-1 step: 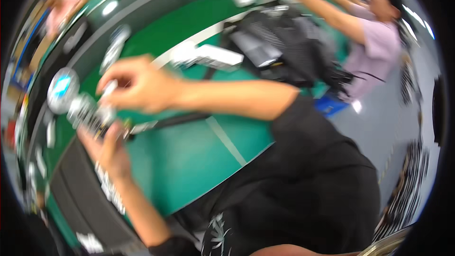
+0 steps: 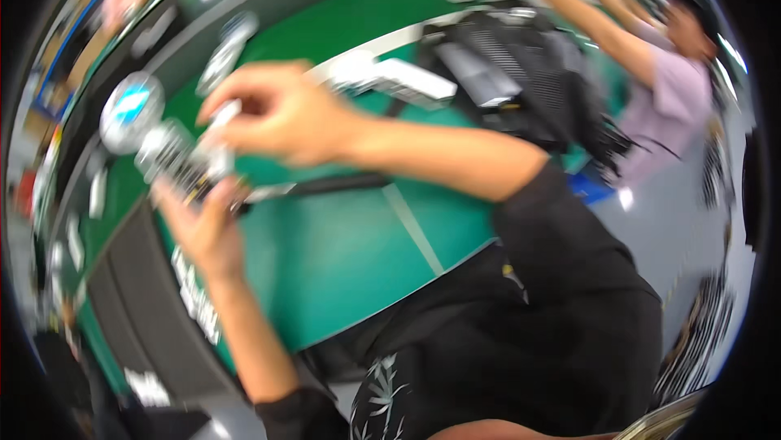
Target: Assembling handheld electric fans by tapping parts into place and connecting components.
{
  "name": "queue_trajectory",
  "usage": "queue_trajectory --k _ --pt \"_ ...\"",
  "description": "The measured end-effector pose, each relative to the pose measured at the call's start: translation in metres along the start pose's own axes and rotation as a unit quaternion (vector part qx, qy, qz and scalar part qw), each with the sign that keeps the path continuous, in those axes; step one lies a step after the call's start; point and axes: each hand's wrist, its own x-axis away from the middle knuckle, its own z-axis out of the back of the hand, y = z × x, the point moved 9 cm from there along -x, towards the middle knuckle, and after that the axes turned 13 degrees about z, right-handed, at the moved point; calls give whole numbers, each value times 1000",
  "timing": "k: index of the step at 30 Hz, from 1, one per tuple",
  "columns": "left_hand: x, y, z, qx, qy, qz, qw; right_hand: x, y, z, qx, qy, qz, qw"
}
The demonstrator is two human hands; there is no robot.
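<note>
My left hand [image 2: 205, 232] is low on the left, its fingers behind a clear and dark cylindrical part [image 2: 175, 161] and its thumb apart in front. Motion blurs the part, so its kind is unclear. Above it, my right hand [image 2: 285, 114] pinches a small white piece [image 2: 224, 118] between thumb and fingertips, touching or very close to the part's upper side. A clear round disc [image 2: 132, 113] with a blue patch shows beyond the cylinder; whether they join cannot be told. Right of my left hand, a dark strap-like strip [image 2: 333, 185] runs across the green table.
White boxes [image 2: 415, 83] lie on the green table [image 2: 325, 253] beside a black bag [image 2: 504, 65]. A clear-wrapped item [image 2: 228, 53] lies farther left. A dark grey panel [image 2: 146, 293] stands by my left forearm. Another person [image 2: 667, 90] reaches over the table at the far right.
The whole view has shifted, so my hands and the table's things appear farther right and slightly higher. Both hands keep their holds, the right still at the cylindrical part.
</note>
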Motion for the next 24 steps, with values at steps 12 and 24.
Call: queue_trajectory --k 12,24 --pt "22 -7 13 -62 47 -63 995 14 36 -48 -53 26 -50 997" --pt "18 -23 23 -17 85 -63 994 17 -33 -68 250 -63 338 905"
